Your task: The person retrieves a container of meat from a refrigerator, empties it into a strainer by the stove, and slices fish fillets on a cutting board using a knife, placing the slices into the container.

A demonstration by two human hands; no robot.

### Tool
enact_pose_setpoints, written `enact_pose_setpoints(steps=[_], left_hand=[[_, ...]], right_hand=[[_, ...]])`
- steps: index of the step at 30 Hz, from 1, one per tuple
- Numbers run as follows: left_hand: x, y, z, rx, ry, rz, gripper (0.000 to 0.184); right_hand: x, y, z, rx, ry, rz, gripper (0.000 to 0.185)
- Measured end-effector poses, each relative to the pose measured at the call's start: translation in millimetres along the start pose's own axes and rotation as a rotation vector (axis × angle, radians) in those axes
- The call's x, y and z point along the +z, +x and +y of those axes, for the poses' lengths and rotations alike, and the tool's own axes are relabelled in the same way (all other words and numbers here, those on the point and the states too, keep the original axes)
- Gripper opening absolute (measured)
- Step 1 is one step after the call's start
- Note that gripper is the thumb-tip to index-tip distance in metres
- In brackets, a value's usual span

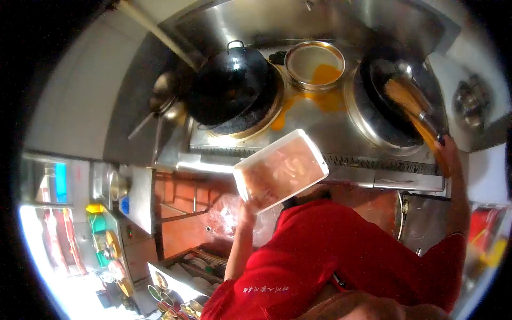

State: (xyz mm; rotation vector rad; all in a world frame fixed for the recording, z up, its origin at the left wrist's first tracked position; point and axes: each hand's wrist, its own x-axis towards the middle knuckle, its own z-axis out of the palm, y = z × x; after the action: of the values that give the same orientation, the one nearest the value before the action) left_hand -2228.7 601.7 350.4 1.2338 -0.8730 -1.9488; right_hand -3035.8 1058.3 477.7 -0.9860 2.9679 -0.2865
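In my left hand (252,207) is a white rectangular tub (321,172), held by its near left side, with the fingers mostly hidden. Pale pink slices that look like raw meat (290,169) lie in the tub, which is tilted over the stove's front edge. Out to the right, my right hand (451,150) closes around the dark handle end of a ladle (404,70). The ladle rests in the right-hand wok (376,101). Beside it lies a bamboo wok brush (401,96), its long brown handle passing by my hand.
A black wok (226,85) sits tilted on the left burner. Between the burners stands a round metal pot (314,64) with orange liquid, some spilled on the steel stove top (314,120). Ladles (166,85) are at the left; condiment containers (170,298) at lower left.
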Motion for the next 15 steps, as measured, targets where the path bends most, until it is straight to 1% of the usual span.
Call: enact_pose_setpoints(steps=[1,2,4,7,9,10,12,15], left_hand=[[7.1,-2.0,2.4,0.006,0.098,0.057,0.043],[13.8,-6.1,5.5,-0.008,0.061,0.015,0.051],[20.9,-13.5,8.9,-0.028,-0.015,-0.064,0.067],[17.6,-14.5,10.0,0.008,-0.009,-0.124,0.067],[19.8,-14.2,11.7,-0.006,0.108,-0.090,0.065],[22.2,-16.0,13.9,-0.013,0.164,-0.069,0.064],[29.9,-23.1,13.0,0.003,0.233,-0.025,0.062],[50.2,-41.3,-9.7,0.041,0.250,0.052,0.060]], right_hand=[[-6.2,-4.5,-10.6,-0.025,-0.084,0.011,0.036],[-15.8,-9.9,-26.7,-0.049,-0.168,0.025,0.037],[-27.0,-17.2,-55.8,-0.171,-0.371,0.127,0.038],[-12.6,-4.3,-48.2,-0.061,-0.421,-0.050,0.039],[-24.0,7.4,-40.8,-0.084,-0.383,-0.323,0.040],[-30.9,11.3,-45.1,-0.104,-0.362,-0.383,0.040],[-39.0,12.1,-55.9,-0.163,-0.252,-0.262,0.040],[-29.3,34.5,-124.6,-0.294,-0.020,-0.084,0.039]])
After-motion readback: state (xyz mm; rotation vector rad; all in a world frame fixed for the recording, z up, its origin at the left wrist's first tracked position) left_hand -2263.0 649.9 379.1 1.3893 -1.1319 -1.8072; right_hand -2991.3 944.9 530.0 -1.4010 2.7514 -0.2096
